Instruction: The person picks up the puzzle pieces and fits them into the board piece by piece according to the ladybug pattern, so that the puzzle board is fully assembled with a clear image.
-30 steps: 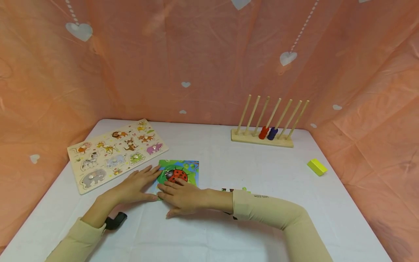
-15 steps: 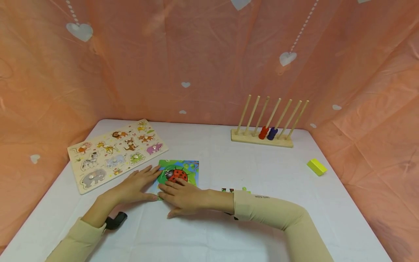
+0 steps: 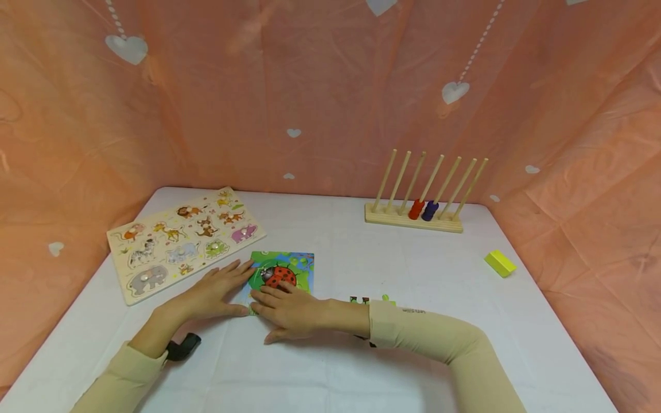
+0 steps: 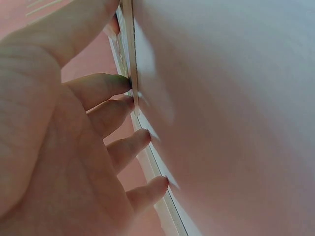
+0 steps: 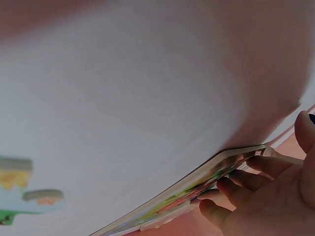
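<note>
A small square ladybug puzzle board (image 3: 279,276) lies flat on the white table in the head view. At its left edge my left hand (image 3: 219,289) rests with spread fingers, the thumb near the lower left corner. My right hand (image 3: 289,312) lies across the lower part of the picture with its fingers extended, hiding that portion. In the left wrist view, the fingertips of the left hand (image 4: 88,128) touch or nearly touch the board's thin edge (image 4: 133,64). The right wrist view has the fingers of the right hand (image 5: 266,191) on the printed face of the board (image 5: 197,189).
Loose jigsaw pieces (image 3: 360,300) lie partly under the right forearm; one piece (image 5: 15,191) shows in the right wrist view. An animal peg puzzle (image 3: 186,244) lies at left. A wooden peg stand (image 3: 377,215) with red and purple beads stands behind, a yellow block (image 3: 500,263) at right.
My right hand has slid very slightly to the right on the board. The left hand and the other things stay in place.
</note>
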The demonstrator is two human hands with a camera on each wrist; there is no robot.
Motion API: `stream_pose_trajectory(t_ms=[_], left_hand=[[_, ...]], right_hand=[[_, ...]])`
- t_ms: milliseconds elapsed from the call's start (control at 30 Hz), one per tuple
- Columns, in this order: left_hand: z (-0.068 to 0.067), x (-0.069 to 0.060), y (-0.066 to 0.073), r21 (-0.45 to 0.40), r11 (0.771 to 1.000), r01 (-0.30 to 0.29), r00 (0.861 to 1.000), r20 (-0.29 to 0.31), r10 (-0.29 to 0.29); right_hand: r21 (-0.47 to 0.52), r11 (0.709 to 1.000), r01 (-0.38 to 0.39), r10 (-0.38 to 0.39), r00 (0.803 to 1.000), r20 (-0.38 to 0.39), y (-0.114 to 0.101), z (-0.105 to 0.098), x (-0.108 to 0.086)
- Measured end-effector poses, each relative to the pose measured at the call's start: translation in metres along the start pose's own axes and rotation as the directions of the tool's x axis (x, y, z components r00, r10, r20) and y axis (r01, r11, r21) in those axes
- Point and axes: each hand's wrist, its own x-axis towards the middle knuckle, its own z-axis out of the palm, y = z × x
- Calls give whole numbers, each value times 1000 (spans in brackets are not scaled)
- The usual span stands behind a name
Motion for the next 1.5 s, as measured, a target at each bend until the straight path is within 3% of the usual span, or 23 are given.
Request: stream_pose_trajectory(t_ms=[333, 600, 767, 867, 1000, 1100, 1233, 1367, 1500], left_hand=[[-1, -1, -1, 2, 1000, -12, 1000, -14, 12], [-1, -2, 0, -3, 1000, -12, 1000, -18, 11], [0, -1, 0, -1, 1000, -15, 1000, -17, 15], [1, -1, 0, 1, 1000, -18, 1000, -15, 18], [1, -1, 0, 9, 1000, -20, 1000, -21, 20], [1, -1, 0, 8, 1000, -20, 999, -24, 21], [1, -1, -1, 3, 1000, -16, 1000, -25, 16], [1, -1, 0, 1, 1000, -10, 1000, -22, 10], [1, -1, 0, -14, 1000, -1, 1000, -14, 1]], right_hand=[[58, 998, -2, 1, 1000, 13, 1, -2, 1], [58, 997, -49, 47, 998, 39, 1, -2, -7], [182, 982, -43, 42, 999, 8, 11, -4, -15], [286, 956, -73, 100, 992, -80, 25, -5, -28], [423, 893, -156, 255, 948, -189, 50, -6, -59], [526, 828, -194, 331, 926, -180, 67, -3, -88], [554, 783, -282, 399, 911, -100, 74, 6, -120], [545, 754, -367, 470, 881, -57, 68, 19, -136], [563, 742, -363, 494, 865, -93, 63, 29, -142]])
